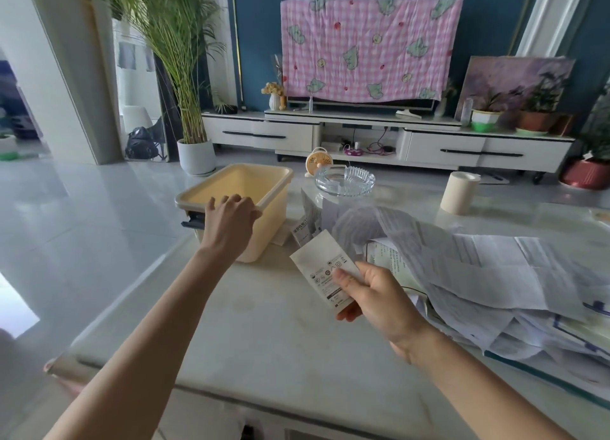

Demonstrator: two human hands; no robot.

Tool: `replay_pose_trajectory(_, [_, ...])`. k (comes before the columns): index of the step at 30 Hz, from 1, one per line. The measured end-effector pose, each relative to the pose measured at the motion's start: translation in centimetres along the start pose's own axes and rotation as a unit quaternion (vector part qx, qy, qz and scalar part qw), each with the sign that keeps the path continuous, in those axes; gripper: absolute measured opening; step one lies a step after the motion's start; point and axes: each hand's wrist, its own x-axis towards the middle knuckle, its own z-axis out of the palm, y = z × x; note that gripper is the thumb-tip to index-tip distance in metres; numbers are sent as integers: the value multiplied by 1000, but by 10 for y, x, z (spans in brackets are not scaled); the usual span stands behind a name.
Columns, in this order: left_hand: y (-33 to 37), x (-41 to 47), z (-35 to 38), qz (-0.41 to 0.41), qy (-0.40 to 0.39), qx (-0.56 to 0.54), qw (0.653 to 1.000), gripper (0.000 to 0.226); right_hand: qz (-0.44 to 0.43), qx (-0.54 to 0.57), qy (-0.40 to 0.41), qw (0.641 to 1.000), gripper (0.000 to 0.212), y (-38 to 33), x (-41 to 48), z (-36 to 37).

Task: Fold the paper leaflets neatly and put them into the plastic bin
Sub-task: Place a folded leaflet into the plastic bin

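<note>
Feed check from my remote seat, going left to right. Left hand (231,220) is out over the near corner of the plastic bin (269,221), with the fingers curled over the rim and the thumb hooked on the edge beside them, so I'd call that a grip on the bin and not just a touch. The bin is the pale yellow tub with a dark latch on its near end, sitting at the far left part of the table (264,334). Just right of it and nearer to me, the folded leaflet (321,268) is up off the tabletop, tilted, printed side facing up with little symbols and a dark bar. Right hand (376,297) has it pinched at the lower end, thumb pressed on top and fingers curled under, pretty firmly closed around it. Behind that is a glass ashtray (345,180) near the far edge. Then the big pile of leaflets (478,268), unfolded and crumpled, sprawls over the right side of the table, with a few sheets reaching close to the bin's right wall. A cream roll (460,192) stands upright beyond the pile.
</note>
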Motion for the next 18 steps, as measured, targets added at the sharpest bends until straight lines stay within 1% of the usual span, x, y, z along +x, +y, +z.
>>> replay_pose_trajectory(4, [-5,-37,-20,42,62,-30,997,15,-9,-1,32,999,15,-15,8,4])
replay_pose_trajectory(6, [-8,-67,-34,65,81,-38,994,13,-36,-13,46,998,15,-27,16,9])
replay_pose_trajectory(10, [-9,-117,-60,98,85,-51,990,33,-112,-48,58,991,13,-50,36,29])
replay_pose_trajectory(12, [-6,-129,-67,100,85,-52,990,35,-169,-108,59,978,11,-58,48,45])
replay_pose_trajectory(14, [-4,-136,-70,97,90,-46,990,34,-231,-214,53,948,9,-62,61,63])
replay_pose_trajectory(15, [-2,-138,-70,93,94,-44,990,33,-255,-287,46,922,10,-63,68,72])
replay_pose_trajectory(17, [3,-143,-71,87,98,-48,990,30,-284,-436,18,854,12,-65,86,89])
replay_pose_trajectory(18, [5,-145,-71,85,100,-52,990,29,-291,-486,3,824,14,-67,98,99])
